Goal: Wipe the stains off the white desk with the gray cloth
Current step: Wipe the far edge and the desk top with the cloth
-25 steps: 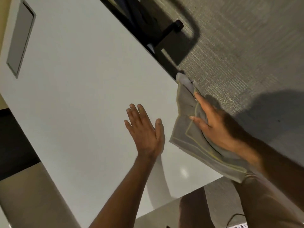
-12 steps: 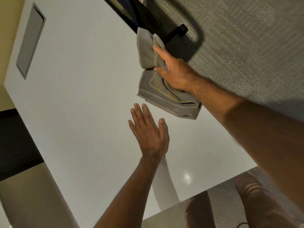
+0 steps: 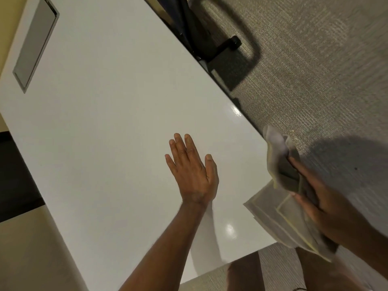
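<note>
While the white desk (image 3: 109,127) runs as one long slab from the near corner away toward the top left, with its grey inset panel (image 3: 35,42) far up that end, we judge the next pass turns on the desk's right-hand edge beside the carpet (image 3: 304,66). Our gray cloth (image 3: 279,208) sits at the near end of that edge, half on the top and half hanging past it, its folded length lying roughly along the edge. Our right hand (image 3: 327,208) presses on it, fingers closed around the bunched upper part. Our left hand (image 3: 194,175) lies flat and spread on the desk, well apart from the cloth, so the right is plainly the nearer. Half a second ago the cloth was far up the edge, near the black chair base (image 3: 222,47); it has swept back toward us. We see no clear stains.
</note>
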Available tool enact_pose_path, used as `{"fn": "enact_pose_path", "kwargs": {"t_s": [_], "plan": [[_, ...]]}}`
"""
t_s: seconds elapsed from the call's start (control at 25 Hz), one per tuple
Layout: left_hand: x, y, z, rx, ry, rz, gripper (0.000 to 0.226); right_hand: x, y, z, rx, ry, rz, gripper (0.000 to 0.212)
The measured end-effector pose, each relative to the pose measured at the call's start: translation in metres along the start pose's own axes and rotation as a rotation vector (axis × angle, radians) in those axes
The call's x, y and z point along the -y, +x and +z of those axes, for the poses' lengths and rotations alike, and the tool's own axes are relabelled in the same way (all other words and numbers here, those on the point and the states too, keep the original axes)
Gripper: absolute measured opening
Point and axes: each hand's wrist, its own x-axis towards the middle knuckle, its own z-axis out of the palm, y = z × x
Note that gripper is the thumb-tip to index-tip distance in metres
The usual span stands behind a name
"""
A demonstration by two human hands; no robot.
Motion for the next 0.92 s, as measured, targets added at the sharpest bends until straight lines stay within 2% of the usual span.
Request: {"fn": "enact_pose_path", "kwargs": {"t_s": [0.24,0.4,0.64,0.92], "plan": [[0.001,0.001,0.002,0.002,0.034,0.002,0.073,0.044,0.080,0.002,0.001,-0.098,0.011,0.072],[0.002,0.001,0.004,-0.017,0.043,0.006,0.073,0.081,0.161,0.009,-0.016,-0.112,-0.111,0.071],[0.002,0.001,0.006,-0.043,0.040,0.013,0.072,0.148,0.286,0.022,-0.006,-0.103,-0.186,0.069],[0.001,0.000,0.003,-0.034,0.034,0.009,0.072,0.168,0.318,0.023,-0.033,-0.109,-0.185,0.063]]}}
